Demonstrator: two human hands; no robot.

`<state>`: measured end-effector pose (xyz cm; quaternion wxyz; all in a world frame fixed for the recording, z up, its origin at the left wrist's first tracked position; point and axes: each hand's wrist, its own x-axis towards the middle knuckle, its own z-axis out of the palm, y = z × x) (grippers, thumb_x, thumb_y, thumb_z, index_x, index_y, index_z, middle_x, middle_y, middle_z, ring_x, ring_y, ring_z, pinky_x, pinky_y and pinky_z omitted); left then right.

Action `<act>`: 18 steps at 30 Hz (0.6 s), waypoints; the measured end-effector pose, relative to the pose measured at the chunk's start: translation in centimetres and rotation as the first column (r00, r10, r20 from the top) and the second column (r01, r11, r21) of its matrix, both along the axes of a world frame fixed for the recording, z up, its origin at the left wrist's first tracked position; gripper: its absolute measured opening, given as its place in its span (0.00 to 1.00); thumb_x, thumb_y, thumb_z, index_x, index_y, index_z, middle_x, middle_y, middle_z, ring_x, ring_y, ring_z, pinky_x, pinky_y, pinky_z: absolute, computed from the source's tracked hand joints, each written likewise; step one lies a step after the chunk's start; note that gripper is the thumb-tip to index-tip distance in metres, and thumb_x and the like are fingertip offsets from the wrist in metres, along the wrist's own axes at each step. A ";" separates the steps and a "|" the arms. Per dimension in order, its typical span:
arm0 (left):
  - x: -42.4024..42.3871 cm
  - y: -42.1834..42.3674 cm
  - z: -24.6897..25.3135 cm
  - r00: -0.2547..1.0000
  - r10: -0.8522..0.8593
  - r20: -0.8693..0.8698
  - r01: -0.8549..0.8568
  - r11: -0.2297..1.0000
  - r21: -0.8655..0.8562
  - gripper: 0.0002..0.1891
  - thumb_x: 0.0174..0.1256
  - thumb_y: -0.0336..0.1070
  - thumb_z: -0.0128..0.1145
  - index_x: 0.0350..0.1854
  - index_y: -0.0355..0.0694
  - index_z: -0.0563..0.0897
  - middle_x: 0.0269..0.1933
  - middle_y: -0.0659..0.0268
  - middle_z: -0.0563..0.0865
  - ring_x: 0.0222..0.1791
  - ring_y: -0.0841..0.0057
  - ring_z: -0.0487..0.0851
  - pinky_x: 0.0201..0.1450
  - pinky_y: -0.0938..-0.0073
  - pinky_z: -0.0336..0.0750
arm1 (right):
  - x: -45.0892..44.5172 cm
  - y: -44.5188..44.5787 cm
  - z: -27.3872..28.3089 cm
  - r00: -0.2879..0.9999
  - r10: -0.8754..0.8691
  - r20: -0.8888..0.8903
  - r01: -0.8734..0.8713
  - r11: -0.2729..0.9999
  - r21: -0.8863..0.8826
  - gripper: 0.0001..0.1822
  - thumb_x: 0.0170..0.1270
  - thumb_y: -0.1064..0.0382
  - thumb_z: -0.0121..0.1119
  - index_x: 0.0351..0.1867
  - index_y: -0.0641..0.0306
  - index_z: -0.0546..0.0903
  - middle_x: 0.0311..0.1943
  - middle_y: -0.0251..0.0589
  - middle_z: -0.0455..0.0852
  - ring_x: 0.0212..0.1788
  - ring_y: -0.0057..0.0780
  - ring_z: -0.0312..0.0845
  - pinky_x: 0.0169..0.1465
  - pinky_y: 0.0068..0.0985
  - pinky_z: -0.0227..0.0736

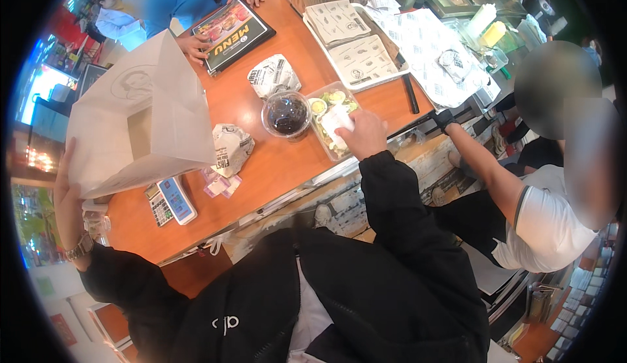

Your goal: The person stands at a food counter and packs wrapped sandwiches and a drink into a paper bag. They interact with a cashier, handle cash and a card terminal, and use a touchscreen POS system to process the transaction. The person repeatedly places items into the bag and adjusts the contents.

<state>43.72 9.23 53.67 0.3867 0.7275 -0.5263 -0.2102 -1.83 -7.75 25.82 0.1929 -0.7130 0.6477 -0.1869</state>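
Observation:
My left hand (68, 186), with a metal watch on its wrist, grips a large white paper bag (166, 98) by its side; the bag's mouth faces the counter. My right hand (367, 134) is over a clear plastic salad box (353, 99) with halved boiled eggs, its fingers on a small white packet (336, 120) on top of the salad. Left of the box is a clear cup of dark drink (286, 113) with a lid. One paper-wrapped item (273, 75) sits behind the cup, and another (232, 148) lies beside the bag, partly over some banknotes (220, 185).
A calculator (159, 207) and a blue-and-white device (176, 199) lie near the counter's left edge. Across the counter, a person touches a menu (232, 35). A white tray of printed papers (361, 85) stands at the back right. A co-worker's gloved hand (443, 119) is near wrapping paper (416, 44).

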 end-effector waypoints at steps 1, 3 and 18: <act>0.0 0.0 -0.1 1.000 -0.012 0.002 0.012 1.000 -0.012 0.38 0.47 0.28 0.40 0.70 0.31 0.65 0.70 0.54 0.67 0.71 0.68 0.63 0.73 0.72 0.52 | -0.3 -0.4 -0.1 0.997 0.016 0.069 -0.024 0.993 0.112 0.24 0.49 0.53 0.72 0.43 0.66 0.80 0.38 0.45 0.85 0.46 0.40 0.79 0.50 0.41 0.69; 0.2 1.0 -0.1 0.999 -0.029 0.029 0.030 0.999 -0.041 0.38 0.47 0.28 0.40 0.69 0.31 0.65 0.70 0.53 0.67 0.71 0.69 0.62 0.73 0.72 0.52 | -2.6 -2.0 -1.1 0.937 -0.125 0.326 0.108 0.992 0.070 0.24 0.48 0.57 0.72 0.45 0.68 0.79 0.38 0.47 0.86 0.47 0.40 0.81 0.50 0.39 0.71; 2.4 0.8 0.3 0.988 0.069 0.140 -0.058 0.995 -0.085 0.38 0.45 0.22 0.34 0.68 0.31 0.67 0.68 0.54 0.70 0.69 0.70 0.65 0.72 0.75 0.53 | -0.8 6.0 -6.4 0.326 -0.646 0.690 0.416 0.753 0.509 0.42 0.58 0.48 0.68 0.66 0.62 0.59 0.51 0.44 0.70 0.44 0.29 0.71 0.39 0.28 0.72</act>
